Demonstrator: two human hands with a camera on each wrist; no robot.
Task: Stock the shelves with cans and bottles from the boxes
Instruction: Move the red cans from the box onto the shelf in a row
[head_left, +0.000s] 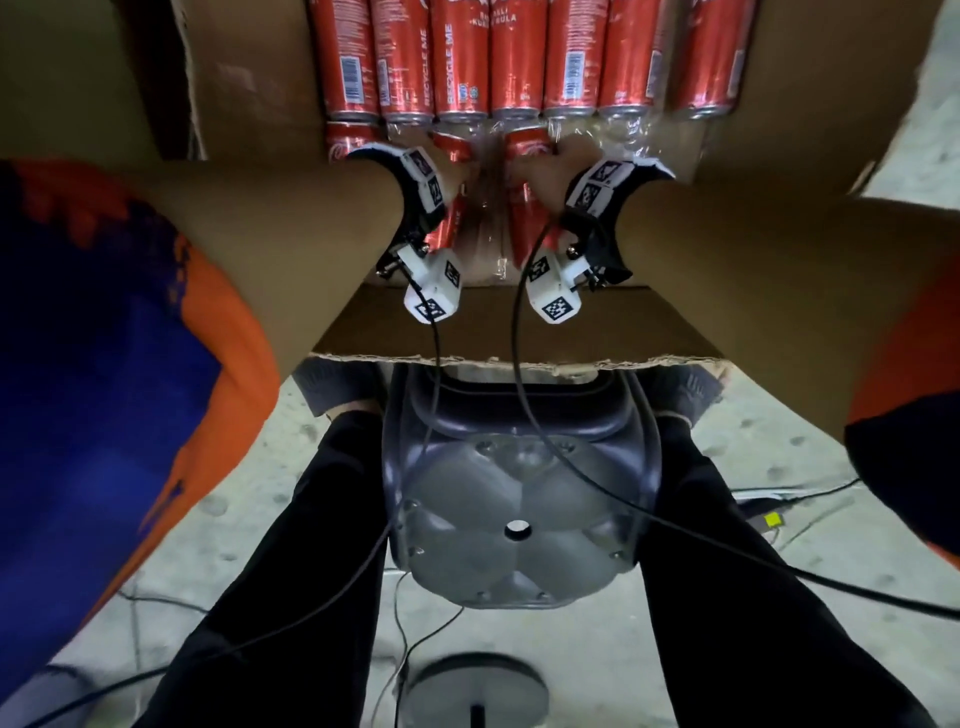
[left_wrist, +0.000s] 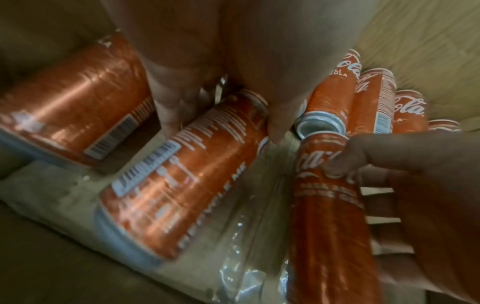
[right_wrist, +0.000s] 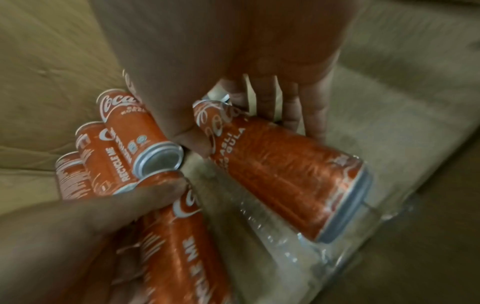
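Two red cola cans lie side by side in an open cardboard box, each held by one hand. My left hand grips the top end of the left can, fingers on one side and thumb on the other; this left can shows below the wrist in the head view. My right hand curls round the top end of the right can, which sits just right of the first as the right can. Both wrists and their white cameras hide most of the fingers in the head view.
A row of several red cans lies packed at the far side of the box, with torn clear plastic wrap around them. Another can lies to the left. Below the box flap are a grey stool, black cables and a concrete floor.
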